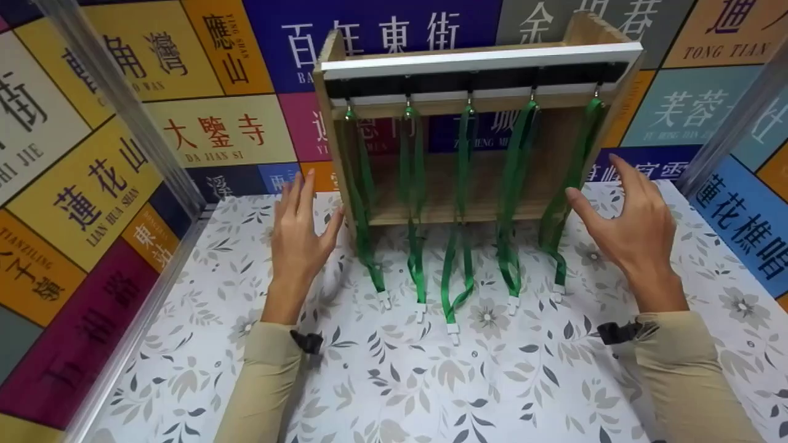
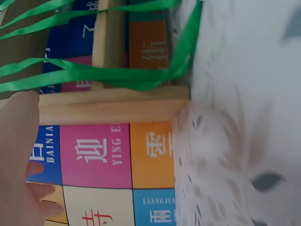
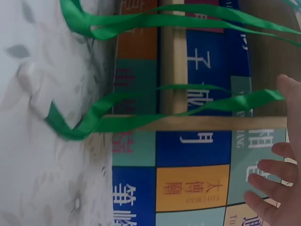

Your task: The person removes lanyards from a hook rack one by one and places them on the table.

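A wooden rack stands on the table, with several green lanyards hanging in a row from metal hooks under its black-and-white top bar. White plastic clips at the lanyards' lower ends lie on the tablecloth. To the left of the rack my left hand is raised, fingers straight and thumb toward the side post. My right hand is held up on the other side, fingers spread and holding nothing. Its thumb tip overlaps the rightmost green lanyard in the head view.
A white tablecloth with a leaf and flower print covers the table. Panels with coloured Chinese lettering rise behind the rack and on both sides. Clear edge strips run along the table's left border. Dark straps sit at both wrists.
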A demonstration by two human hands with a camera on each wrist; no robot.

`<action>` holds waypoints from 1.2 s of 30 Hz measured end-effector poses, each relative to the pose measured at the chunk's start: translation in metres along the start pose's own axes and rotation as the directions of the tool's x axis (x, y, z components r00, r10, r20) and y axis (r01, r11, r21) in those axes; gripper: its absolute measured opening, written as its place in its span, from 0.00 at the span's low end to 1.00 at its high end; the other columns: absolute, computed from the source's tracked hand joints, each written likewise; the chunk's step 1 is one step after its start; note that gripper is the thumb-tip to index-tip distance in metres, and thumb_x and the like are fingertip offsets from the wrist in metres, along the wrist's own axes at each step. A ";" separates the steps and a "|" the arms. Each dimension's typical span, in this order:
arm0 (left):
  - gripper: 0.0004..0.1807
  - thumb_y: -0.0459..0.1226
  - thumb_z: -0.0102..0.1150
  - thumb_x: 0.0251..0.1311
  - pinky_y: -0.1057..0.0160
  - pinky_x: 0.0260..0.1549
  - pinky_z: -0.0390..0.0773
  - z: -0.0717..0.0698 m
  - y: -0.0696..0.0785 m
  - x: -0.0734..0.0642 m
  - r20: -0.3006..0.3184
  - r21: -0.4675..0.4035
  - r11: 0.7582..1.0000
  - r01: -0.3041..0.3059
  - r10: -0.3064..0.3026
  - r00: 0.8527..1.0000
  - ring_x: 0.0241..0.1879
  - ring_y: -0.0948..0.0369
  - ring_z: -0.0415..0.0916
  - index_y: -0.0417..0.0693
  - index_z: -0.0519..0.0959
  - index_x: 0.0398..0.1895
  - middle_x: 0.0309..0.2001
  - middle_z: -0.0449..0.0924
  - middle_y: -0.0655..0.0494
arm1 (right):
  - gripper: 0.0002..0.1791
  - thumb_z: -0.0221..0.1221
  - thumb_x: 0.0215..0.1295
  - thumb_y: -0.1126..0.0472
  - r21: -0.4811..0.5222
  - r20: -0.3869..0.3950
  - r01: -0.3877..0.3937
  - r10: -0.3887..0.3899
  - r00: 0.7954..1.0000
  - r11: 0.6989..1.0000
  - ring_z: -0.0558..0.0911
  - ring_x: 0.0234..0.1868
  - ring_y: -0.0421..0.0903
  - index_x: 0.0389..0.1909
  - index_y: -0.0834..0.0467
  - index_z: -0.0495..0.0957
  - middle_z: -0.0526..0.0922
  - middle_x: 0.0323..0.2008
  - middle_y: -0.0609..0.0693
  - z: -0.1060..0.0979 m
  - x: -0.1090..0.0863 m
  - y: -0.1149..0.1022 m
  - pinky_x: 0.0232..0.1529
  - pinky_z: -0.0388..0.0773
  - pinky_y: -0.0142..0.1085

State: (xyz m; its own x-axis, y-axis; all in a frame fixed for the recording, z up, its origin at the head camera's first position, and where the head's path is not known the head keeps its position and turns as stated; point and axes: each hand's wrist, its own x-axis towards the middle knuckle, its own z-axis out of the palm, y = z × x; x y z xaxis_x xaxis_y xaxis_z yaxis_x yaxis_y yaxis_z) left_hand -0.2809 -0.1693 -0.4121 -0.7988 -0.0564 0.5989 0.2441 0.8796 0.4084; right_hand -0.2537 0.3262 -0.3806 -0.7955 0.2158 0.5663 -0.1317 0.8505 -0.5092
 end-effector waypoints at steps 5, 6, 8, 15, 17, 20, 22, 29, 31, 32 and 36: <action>0.36 0.52 0.62 0.78 0.46 0.75 0.77 0.005 0.010 0.008 -0.020 -0.250 0.968 0.003 -0.008 1.000 0.76 0.49 0.75 0.53 0.66 0.84 0.79 0.74 0.48 | 0.38 0.68 0.69 0.34 0.056 -0.089 0.025 -0.020 0.996 0.998 0.84 0.65 0.59 0.71 0.54 0.80 0.86 0.65 0.59 0.001 0.000 -0.017 0.62 0.82 0.36; 0.35 0.51 0.62 0.78 0.47 0.73 0.79 0.007 0.012 0.010 -0.018 -0.301 0.954 0.006 -0.012 1.000 0.74 0.49 0.77 0.53 0.67 0.83 0.77 0.75 0.48 | 0.36 0.69 0.70 0.36 0.077 -0.104 0.034 -0.026 0.994 0.996 0.86 0.61 0.58 0.68 0.56 0.81 0.87 0.61 0.59 0.002 0.001 -0.021 0.56 0.80 0.28; 0.33 0.48 0.63 0.78 0.47 0.66 0.84 0.010 0.015 0.013 -0.009 -0.390 0.921 0.013 -0.018 1.000 0.70 0.50 0.81 0.52 0.69 0.82 0.75 0.78 0.47 | 0.32 0.70 0.70 0.39 0.123 -0.125 0.054 -0.039 0.991 0.991 0.88 0.54 0.53 0.64 0.58 0.84 0.89 0.56 0.58 0.003 0.002 -0.026 0.48 0.72 0.15; 0.31 0.41 0.64 0.78 0.50 0.54 0.91 0.018 0.022 0.016 0.037 -0.478 0.876 0.056 -0.044 0.998 0.63 0.49 0.87 0.52 0.71 0.80 0.70 0.83 0.46 | 0.23 0.73 0.70 0.47 0.235 -0.173 0.068 -0.027 0.984 0.970 0.79 0.37 0.22 0.57 0.59 0.89 0.93 0.48 0.58 0.002 0.013 -0.040 0.41 0.72 0.11; 0.30 0.40 0.64 0.77 0.52 0.54 0.91 0.019 0.023 0.015 0.034 -0.478 0.876 0.067 -0.058 0.998 0.62 0.50 0.88 0.52 0.71 0.79 0.69 0.84 0.47 | 0.23 0.74 0.69 0.48 0.244 -0.172 0.056 -0.014 0.985 0.968 0.77 0.37 0.20 0.57 0.58 0.89 0.93 0.47 0.58 0.000 0.015 -0.042 0.40 0.72 0.12; 0.29 0.38 0.65 0.77 0.51 0.54 0.91 0.022 0.024 0.013 0.019 -0.487 0.871 0.068 -0.068 0.998 0.60 0.50 0.89 0.51 0.73 0.78 0.68 0.85 0.47 | 0.22 0.73 0.70 0.47 0.241 -0.160 0.037 0.002 0.987 0.970 0.77 0.38 0.20 0.57 0.57 0.90 0.93 0.48 0.57 -0.002 0.018 -0.044 0.40 0.73 0.14; 0.28 0.37 0.64 0.77 0.51 0.54 0.91 0.023 0.024 0.012 0.008 -0.489 0.870 0.059 -0.064 0.998 0.59 0.50 0.89 0.49 0.73 0.78 0.67 0.85 0.46 | 0.21 0.72 0.71 0.47 0.228 -0.160 0.031 0.006 0.987 0.973 0.77 0.39 0.20 0.56 0.57 0.91 0.94 0.48 0.57 -0.002 0.017 -0.044 0.40 0.73 0.16; 0.27 0.37 0.64 0.77 0.50 0.54 0.91 0.028 0.024 0.010 -0.011 -0.498 0.865 0.058 -0.073 0.997 0.59 0.48 0.89 0.46 0.75 0.76 0.66 0.85 0.44 | 0.16 0.71 0.72 0.51 0.279 -0.269 0.092 -0.014 0.963 0.956 0.80 0.38 0.22 0.47 0.60 0.93 0.93 0.41 0.60 -0.002 0.016 -0.048 0.38 0.76 0.17; 0.27 0.38 0.65 0.77 0.52 0.54 0.91 0.027 0.024 0.010 0.004 -0.504 0.860 0.082 -0.092 0.996 0.59 0.49 0.89 0.47 0.76 0.76 0.67 0.85 0.46 | 0.15 0.71 0.72 0.52 0.295 -0.293 0.090 0.000 0.956 0.951 0.81 0.38 0.23 0.47 0.59 0.93 0.93 0.42 0.60 -0.004 0.015 -0.051 0.39 0.77 0.18; 0.26 0.38 0.65 0.77 0.52 0.54 0.91 0.027 0.023 0.010 0.014 -0.507 0.856 0.095 -0.102 0.995 0.60 0.49 0.89 0.48 0.76 0.75 0.67 0.85 0.46 | 0.14 0.71 0.72 0.53 0.303 -0.303 0.087 0.010 0.953 0.949 0.81 0.38 0.23 0.48 0.59 0.93 0.93 0.42 0.59 -0.005 0.014 -0.053 0.40 0.77 0.17; 0.25 0.41 0.65 0.77 0.54 0.54 0.91 0.023 0.021 0.011 0.045 -0.503 0.853 0.140 -0.137 0.990 0.61 0.51 0.89 0.51 0.77 0.74 0.68 0.85 0.50 | 0.11 0.69 0.74 0.58 0.327 -0.318 0.078 0.032 0.948 0.942 0.82 0.38 0.24 0.48 0.59 0.93 0.94 0.41 0.48 -0.017 0.008 -0.067 0.39 0.77 0.18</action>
State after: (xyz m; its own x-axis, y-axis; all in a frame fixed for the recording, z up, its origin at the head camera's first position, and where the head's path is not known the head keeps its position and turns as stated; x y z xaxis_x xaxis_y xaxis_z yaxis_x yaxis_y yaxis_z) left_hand -0.2973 -0.1403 -0.4128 -0.8485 -0.1548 0.5061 0.3724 0.5047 0.7788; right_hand -0.2409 0.2790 -0.3309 -0.5699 0.3838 0.7265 -0.3794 0.6614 -0.6470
